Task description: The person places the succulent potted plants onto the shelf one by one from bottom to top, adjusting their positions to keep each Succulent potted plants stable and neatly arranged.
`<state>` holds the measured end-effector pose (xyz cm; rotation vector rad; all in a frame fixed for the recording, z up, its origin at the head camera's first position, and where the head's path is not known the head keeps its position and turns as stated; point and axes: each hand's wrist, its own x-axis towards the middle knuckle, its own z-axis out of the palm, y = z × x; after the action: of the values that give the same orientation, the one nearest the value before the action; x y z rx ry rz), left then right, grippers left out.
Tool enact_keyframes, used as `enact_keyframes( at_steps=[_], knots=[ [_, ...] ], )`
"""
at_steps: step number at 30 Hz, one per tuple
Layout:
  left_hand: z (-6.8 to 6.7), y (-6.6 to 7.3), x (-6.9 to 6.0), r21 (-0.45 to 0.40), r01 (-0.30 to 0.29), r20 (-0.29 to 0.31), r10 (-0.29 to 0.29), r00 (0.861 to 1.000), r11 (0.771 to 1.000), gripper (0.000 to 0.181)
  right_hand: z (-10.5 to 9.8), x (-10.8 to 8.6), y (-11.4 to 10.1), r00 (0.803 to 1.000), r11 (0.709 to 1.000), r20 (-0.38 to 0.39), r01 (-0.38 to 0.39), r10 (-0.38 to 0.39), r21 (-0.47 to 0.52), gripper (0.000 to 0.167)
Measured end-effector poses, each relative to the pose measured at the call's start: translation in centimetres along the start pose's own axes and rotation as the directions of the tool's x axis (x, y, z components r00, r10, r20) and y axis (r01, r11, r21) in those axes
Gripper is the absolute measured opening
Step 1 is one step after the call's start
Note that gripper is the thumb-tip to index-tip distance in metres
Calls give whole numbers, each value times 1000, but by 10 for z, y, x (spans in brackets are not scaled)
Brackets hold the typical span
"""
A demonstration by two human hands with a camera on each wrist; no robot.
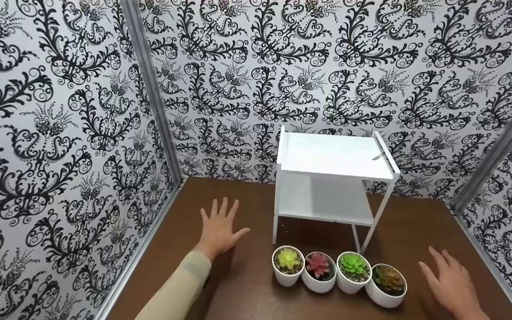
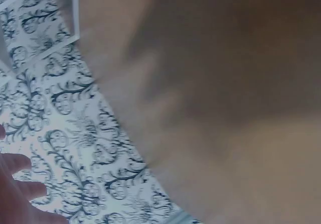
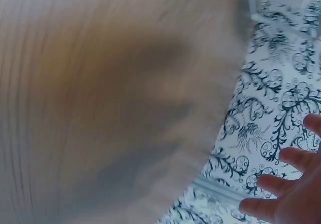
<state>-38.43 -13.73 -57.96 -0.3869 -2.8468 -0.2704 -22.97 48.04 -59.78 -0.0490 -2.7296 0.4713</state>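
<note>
Beware of toppling a neighbour in the row of four white pots point(image 1: 319, 287), standing upright on the tabletop point(image 1: 247, 275), touching or nearly so; likely causes, a finger wedged between rims or a careless sweep from one side. Taking that row as clock centre in the head view, find the rack point(image 1: 334, 153) at 12 o'clock, with a front leg point(image 1: 378, 216) just behind the third pot point(image 1: 349, 287): liable to snag a rim or get jolted on a hasty lift. Find the left hand point(image 1: 218, 230) near 10 o'clock, spread wide, and the right hand point(image 1: 452, 283) at 3 o'clock, fingers apart; both empty. Counting from the 9 o'clock end, note a yellow plant point(image 1: 288, 258) in gravel point(image 1: 282, 269) in the first pot point(image 1: 288, 280), then a red plant point(image 1: 318, 265), a green plant point(image 1: 354, 264) and a brown plant point(image 1: 388, 279). Fear spilt gravel after any tipping, if loose; cannot tell.
</note>
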Motion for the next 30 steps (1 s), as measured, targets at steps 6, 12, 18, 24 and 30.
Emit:
enact_keyframes(
  at_steps=[6,12,18,24,30],
  knots=[
    [-28,16,29,-153,62,-9,-64,998,986,97,4,-4,-24,994,987,-109,44,-27,155,48],
    [-69,41,57,-402,65,-49,-93,994,913,90,16,-15,-41,993,970,-113,13,14,241,45],
    [-115,70,86,-619,82,-69,-158,985,781,77,29,-22,-50,994,959,-107,0,32,283,49],
    [-152,101,111,-740,68,-53,-159,986,669,73,39,-31,-52,983,942,-156,-41,97,334,60],
    [-171,129,130,-727,146,17,-196,980,671,72,49,-37,-51,973,933,-183,-69,141,354,64]
  ],
)
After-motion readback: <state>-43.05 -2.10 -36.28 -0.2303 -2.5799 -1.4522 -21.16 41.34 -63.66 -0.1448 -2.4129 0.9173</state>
